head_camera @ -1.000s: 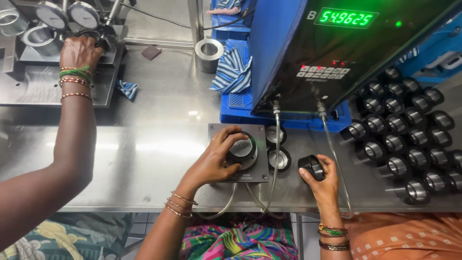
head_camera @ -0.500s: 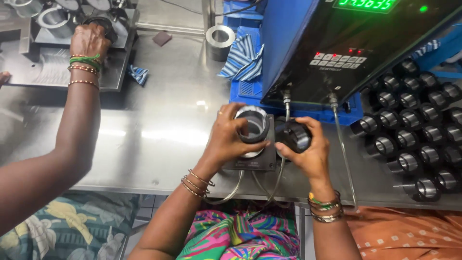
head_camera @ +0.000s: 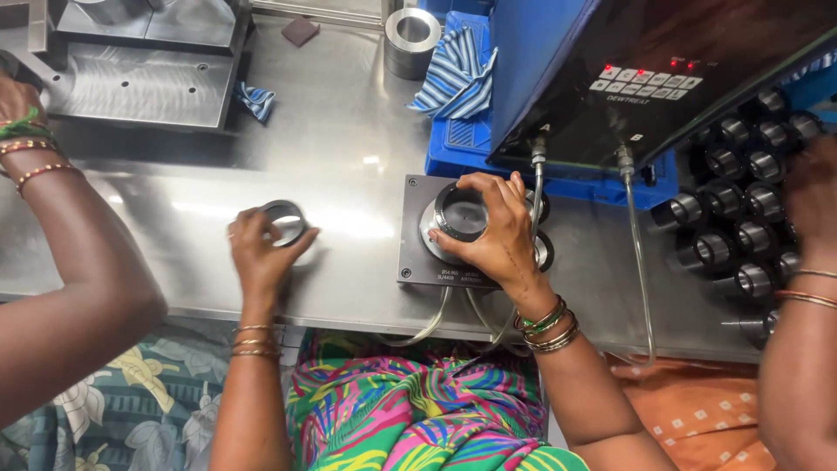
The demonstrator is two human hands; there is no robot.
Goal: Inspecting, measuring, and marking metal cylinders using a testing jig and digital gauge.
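Observation:
My left hand (head_camera: 258,255) grips a shiny steel ring (head_camera: 285,221) low over the steel table (head_camera: 349,148), left of a grey gauge plate (head_camera: 417,262). My right hand (head_camera: 499,242) is closed around a dark ring (head_camera: 459,214) sitting on the round post of that plate. Two smaller round posts on the plate are mostly hidden behind my right hand.
A blue instrument box (head_camera: 540,52) with a dark panel stands behind the plate, with two hoses (head_camera: 641,262) hanging from it. Rows of dark rings (head_camera: 732,218) lie at the right. A co-worker's arm (head_camera: 61,270) crosses at the left and another person's arm (head_camera: 802,349) at the right. A striped cloth (head_camera: 458,78) and a steel ring (head_camera: 412,39) lie at the back.
My left hand lifted the shiny ring off the gauge plate and carried it left. My right hand brought the dark ring onto the plate's post. The view shifted right.

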